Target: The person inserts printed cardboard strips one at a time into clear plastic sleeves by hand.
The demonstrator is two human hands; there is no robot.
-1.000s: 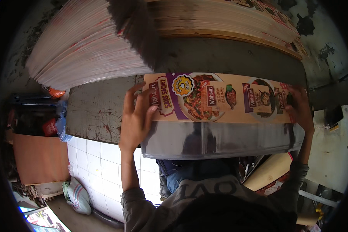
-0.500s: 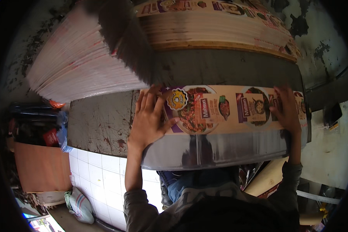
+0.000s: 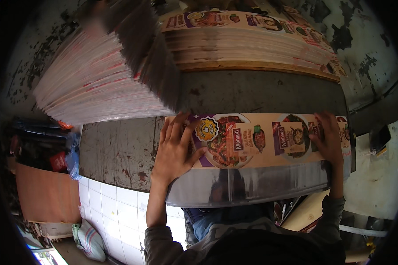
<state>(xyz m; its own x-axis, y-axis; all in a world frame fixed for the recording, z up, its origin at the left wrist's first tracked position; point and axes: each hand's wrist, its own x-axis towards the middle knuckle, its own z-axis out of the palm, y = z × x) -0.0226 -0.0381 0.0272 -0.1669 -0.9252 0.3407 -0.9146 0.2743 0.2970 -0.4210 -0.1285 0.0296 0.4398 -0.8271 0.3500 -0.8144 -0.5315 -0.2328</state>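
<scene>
A long printed cardboard sheet, with food pictures on tan and purple, lies flat on a worn grey work table. My left hand rests palm down with spread fingers on the sheet's left end. My right hand presses flat on its right end. A shiny silver sheet sticks out below the printed one, over the table's near edge, and reflects me.
A tall slanted stack of sheets stands at the back left. Another stack of printed sheets on a wooden board lies at the back. White floor tiles, a brown board and a sack are below left.
The printed sheet and both hands have slid away from me, deeper onto the table and toward the back stacks. My view has tilted upward slightly.
</scene>
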